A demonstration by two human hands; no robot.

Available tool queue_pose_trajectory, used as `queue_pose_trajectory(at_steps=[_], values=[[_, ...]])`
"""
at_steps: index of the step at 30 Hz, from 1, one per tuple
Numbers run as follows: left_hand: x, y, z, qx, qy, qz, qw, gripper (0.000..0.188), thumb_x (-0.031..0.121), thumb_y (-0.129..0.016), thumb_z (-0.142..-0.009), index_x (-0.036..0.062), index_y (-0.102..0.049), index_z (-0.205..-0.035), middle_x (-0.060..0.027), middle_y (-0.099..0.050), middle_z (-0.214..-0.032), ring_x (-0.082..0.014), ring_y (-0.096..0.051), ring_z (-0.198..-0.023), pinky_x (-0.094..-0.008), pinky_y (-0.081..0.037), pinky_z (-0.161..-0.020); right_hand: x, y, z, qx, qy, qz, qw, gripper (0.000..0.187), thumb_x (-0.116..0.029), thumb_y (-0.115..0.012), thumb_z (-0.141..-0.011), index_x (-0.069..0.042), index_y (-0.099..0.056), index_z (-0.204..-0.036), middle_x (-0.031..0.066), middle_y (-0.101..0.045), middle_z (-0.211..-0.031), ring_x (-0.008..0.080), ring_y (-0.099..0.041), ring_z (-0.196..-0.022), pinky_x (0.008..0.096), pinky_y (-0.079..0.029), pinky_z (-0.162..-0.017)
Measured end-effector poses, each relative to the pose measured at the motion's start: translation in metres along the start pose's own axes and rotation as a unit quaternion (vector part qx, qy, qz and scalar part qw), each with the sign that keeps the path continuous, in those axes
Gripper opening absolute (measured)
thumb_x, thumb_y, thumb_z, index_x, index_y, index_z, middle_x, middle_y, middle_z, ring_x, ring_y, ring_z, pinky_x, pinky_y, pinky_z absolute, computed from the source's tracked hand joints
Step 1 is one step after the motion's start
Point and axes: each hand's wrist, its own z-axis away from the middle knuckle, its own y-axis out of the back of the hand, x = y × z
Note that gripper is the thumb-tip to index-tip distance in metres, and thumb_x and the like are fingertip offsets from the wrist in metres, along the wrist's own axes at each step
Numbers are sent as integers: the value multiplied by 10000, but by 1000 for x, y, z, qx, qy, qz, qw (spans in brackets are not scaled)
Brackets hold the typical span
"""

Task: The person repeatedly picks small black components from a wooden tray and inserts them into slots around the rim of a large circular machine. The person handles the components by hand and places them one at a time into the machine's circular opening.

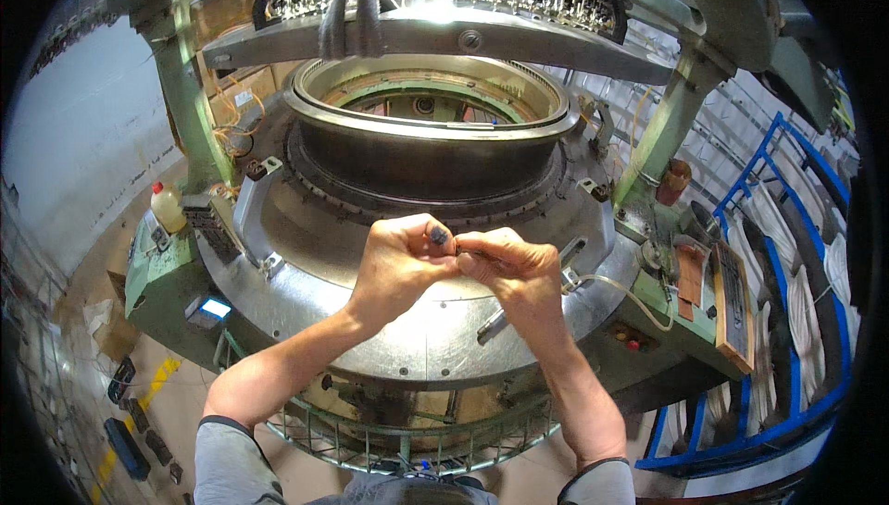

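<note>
I see L hand [404, 262] gripping small dark obj [438, 236], axis unclear; R hand [515, 269] pinched closed just right, contents unclear.

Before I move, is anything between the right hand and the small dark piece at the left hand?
No separate object shows between the right hand and the small dark piece. Only the left hand, curled about it, lies that way; the two hands' fingertips meet or nearly meet beside it. What they hide, I can't tell.

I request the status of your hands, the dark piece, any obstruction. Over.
Left hand holds dark piece. Right hand at left fingertips, grip unclear. No obstruction seen; metal ring beyond.
</note>
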Motion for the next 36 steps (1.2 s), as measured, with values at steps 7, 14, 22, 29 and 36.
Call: queue_pose_trajectory(at_steps=[7, 14, 22, 29, 36], values=[[3, -6, -87, -19, 32, 87, 996, 146, -55, -804, -853, -45, -709, -965, -138, -753, -947, -196, -763, -869, -350, -663, -884, -1, 56, -97, -69, -53, 0, 996, 227, -98, -858, -891, 8, -829, -1089, 105, -819, -969, 128, -748, -851, 276, -606, -800], [11, -5, -165, 1, -153, -238, 959, 224, 39, -809, -888, -35, -743, -1089, -179, -778, -1002, -241, -794, -814, -323, -645, -728, 7, 117, -188, -138, -95, 31, 985, 276, -126, -877, -876, -2, -823, -1115, 86, -812, -968, 145, -757, -873, 275, -600, -823], [9, 8, -219, -54, -486, -524, 697, 146, 106, -805, -809, 49, -672, -827, -89, -669, -849, -291, -672, -870, -418, -556, -778, 31, 139, -230, -195, -129, 104, 967, 283, -217, -893, -844, -31, -843, -1051, 53, -780, -892, 121, -686, -783, 267, -552, -742], [7, 12, -227, -132, -470, -538, 687, 162, 82, -787, -825, 69, -668, -935, -79, -672, -916, -285, -689, -889, -401, -577, -806, 45, 137, -243, -211, -119, 89, 966, 267, -181, -899, -816, -26, -844, -1026, 78, -775, -870, 167, -681, -779, 308, -549, -730], [5, 8, -225, -130, -457, -529, 703, 209, 30, -780, -816, 72, -652, -974, -85, -647, -905, -297, -683, -881, -406, -570, -776, 46, 140, -247, -227, -128, 89, 961, 240, -102, -854, -836, 8, -834, -1048, 72, -796, -938, 120, -693, -823, 264, -550, -753]])
